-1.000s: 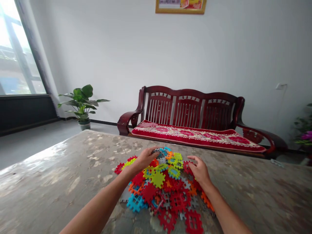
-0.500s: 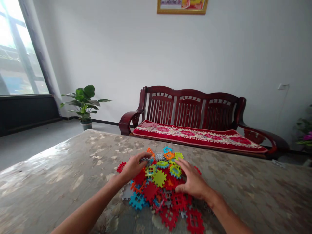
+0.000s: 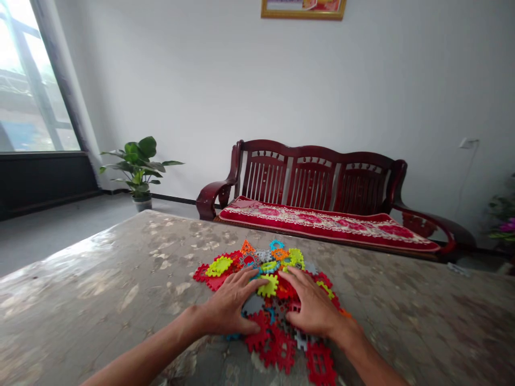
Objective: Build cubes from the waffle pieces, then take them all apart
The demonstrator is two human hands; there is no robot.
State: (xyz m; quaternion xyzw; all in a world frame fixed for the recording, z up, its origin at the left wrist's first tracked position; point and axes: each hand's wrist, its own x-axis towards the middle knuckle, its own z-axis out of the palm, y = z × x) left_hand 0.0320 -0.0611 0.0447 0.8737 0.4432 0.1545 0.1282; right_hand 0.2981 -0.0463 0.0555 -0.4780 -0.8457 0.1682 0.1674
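A heap of toothed plastic building tiles in red, lime, blue, orange and grey lies on the table, and both hands are on it. My left hand (image 3: 231, 304) rests over the left side, fingers spread, its fingertips by a lime tile (image 3: 268, 286) and its thumb on a red tile (image 3: 258, 333). On the right side of the heap, my right hand (image 3: 314, 304) lies with fingers apart, covering several tiles. Neither hand visibly grips a piece. A red window-shaped tile (image 3: 321, 364) lies nearest me; an orange triangular tile (image 3: 247, 247) and a blue ring-like tile (image 3: 277, 245) are at the far side.
The table (image 3: 100, 289) has a patterned, shiny cover. Beyond its far edge stands a dark red wooden bench (image 3: 314, 182) with a red floral seat cover (image 3: 330, 219). A potted plant (image 3: 140, 166) is on the floor at the left, near a window.
My left hand has come down and nearer to me, from the heap's far left onto its middle left. Tiles under both hands have shifted; a lime tile now shows at far left.
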